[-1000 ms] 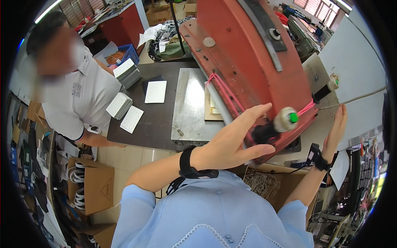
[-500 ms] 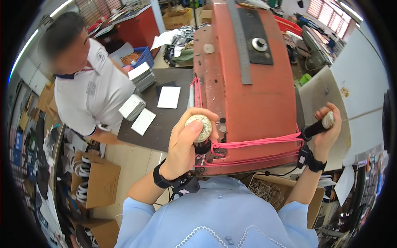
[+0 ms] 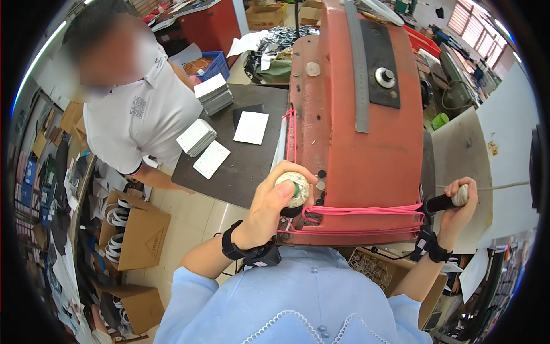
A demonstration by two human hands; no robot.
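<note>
My left hand (image 3: 259, 213) is wrapped round an upright handle with a pale, tape-wrapped top (image 3: 301, 198). My thumb lies on that top, beside a green button (image 3: 296, 188). On the other side, my right hand (image 3: 456, 221) is closed round a black handle (image 3: 440, 203) with a pale wrapped end. Between my hands stands a large red machine head (image 3: 384, 166). Pink cord (image 3: 369, 211) is stretched across its near end, from one handle to the other side. A steel ruler (image 3: 357, 74) and a black plate with a round knob (image 3: 385, 77) are on top of the machine.
At left, a co-worker (image 3: 143, 114) stands by a dark table (image 3: 229, 183) bearing stacks of white cards (image 3: 196, 136) and loose white squares (image 3: 251, 128). Cardboard boxes (image 3: 144, 235) stand on the floor at lower left. A pale panel (image 3: 464, 155) rises beyond my right hand.
My left thumb has shifted on the handle top, and the green button now shows. The view has turned, so the machine and table appear further right and lower. Both hands keep their grips.
</note>
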